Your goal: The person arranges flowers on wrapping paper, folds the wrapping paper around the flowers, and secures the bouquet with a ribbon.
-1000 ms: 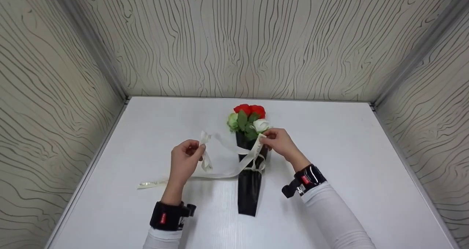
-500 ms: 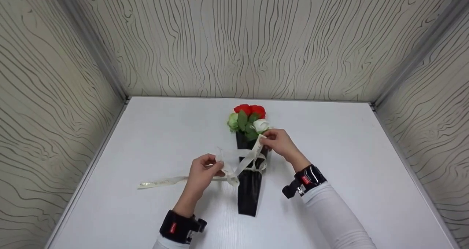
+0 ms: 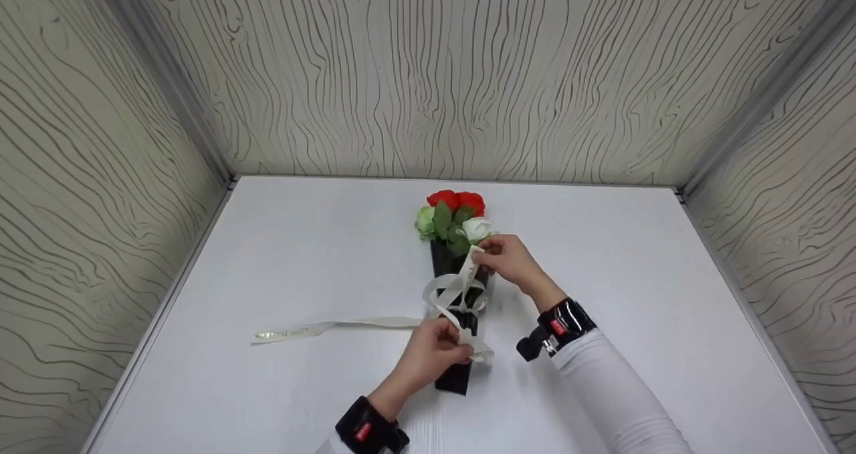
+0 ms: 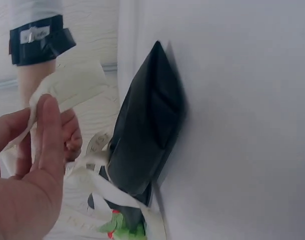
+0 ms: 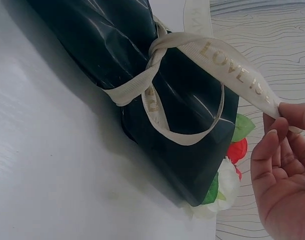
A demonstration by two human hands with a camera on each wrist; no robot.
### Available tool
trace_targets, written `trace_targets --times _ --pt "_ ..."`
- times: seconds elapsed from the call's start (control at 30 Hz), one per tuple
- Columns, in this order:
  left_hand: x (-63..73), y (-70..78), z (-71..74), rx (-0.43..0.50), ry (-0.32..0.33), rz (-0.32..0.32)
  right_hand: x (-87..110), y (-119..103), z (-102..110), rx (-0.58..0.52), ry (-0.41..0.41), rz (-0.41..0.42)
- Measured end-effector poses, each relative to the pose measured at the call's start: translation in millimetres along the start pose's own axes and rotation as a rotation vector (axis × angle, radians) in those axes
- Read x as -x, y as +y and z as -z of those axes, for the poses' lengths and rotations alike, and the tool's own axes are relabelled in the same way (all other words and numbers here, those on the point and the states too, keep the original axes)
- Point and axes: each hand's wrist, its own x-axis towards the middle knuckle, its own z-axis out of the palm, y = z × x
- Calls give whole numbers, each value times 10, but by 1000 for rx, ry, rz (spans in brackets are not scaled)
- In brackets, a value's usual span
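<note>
A bouquet in black wrapping (image 3: 453, 379) lies on the table, with red roses (image 3: 471, 203), a white rose (image 3: 477, 229) and a pale green one (image 3: 425, 220) at its far end. Cream ribbon (image 5: 220, 60) with gold lettering circles the wrapping in a knot and a loop. Over the lower wrapping, my left hand (image 3: 429, 357) pinches one stretch of ribbon between thumb and fingers, its end sticking out past the fingertips in the left wrist view. Beside the white rose, my right hand (image 3: 511, 261) pinches another stretch, pulled up from the knot.
A long ribbon tail (image 3: 314, 328) stretches leftward across the white table (image 3: 635, 267). Patterned panels (image 3: 428, 73) enclose the back and both sides. Each wrist wears a black band with a camera.
My left hand has moved right and toward me, carrying its ribbon from beside the bouquet across the wrapping. My right hand has stayed in place with its ribbon.
</note>
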Motion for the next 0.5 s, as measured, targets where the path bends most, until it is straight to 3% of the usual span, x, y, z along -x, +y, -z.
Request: trace_targets --times 0.13,0.3,0.5 --pt "-111 -53 -104 -203 -9 -60 -2 -14 -5 7 -1 3" --pt "-247 -82 -128 -402 17 -132 2 -12 -16 17 -2 2" --pt "-276 -111 -116 -677 -35 -209 3 -6 -24 18 -11 16"
